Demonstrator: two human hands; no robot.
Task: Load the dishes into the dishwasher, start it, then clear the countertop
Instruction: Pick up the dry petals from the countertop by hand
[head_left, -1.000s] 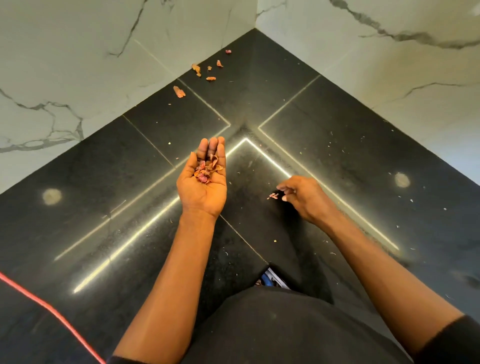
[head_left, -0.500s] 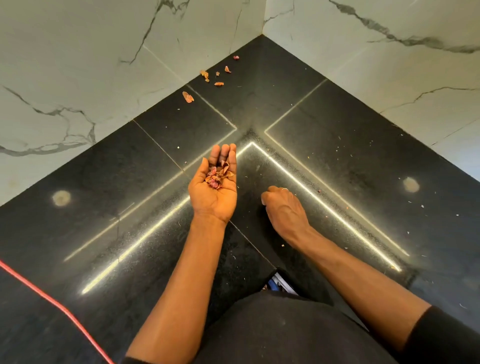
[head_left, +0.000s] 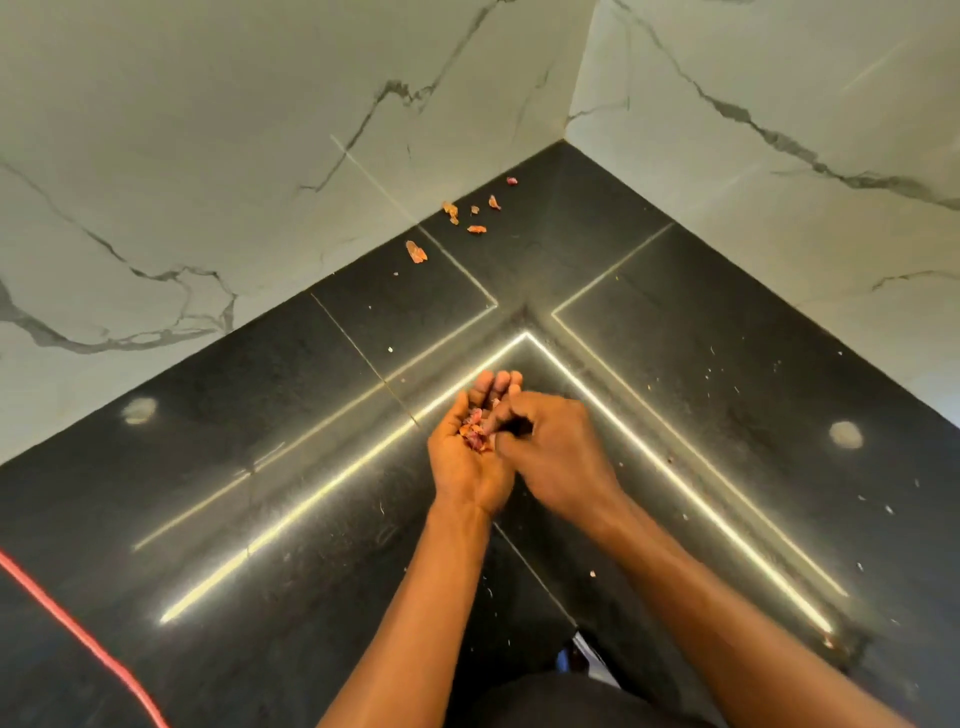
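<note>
Over counter (head_left: 260, 467) corner: left hand (head_left: 470, 470) palm up, relaxed, carrying scraps (head_left: 474, 435); right hand (head_left: 558, 452) bunched on them, can't tell if gripping.

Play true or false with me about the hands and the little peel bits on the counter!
1. The left hand lies palm up with peel scraps in it. True.
2. The right hand lies flat on the countertop. False: it reaches into the left palm.
3. Loose scraps lie by the wall, near the corner. True.
4. The countertop is white. False: it is black; the wall is white marble.
</note>
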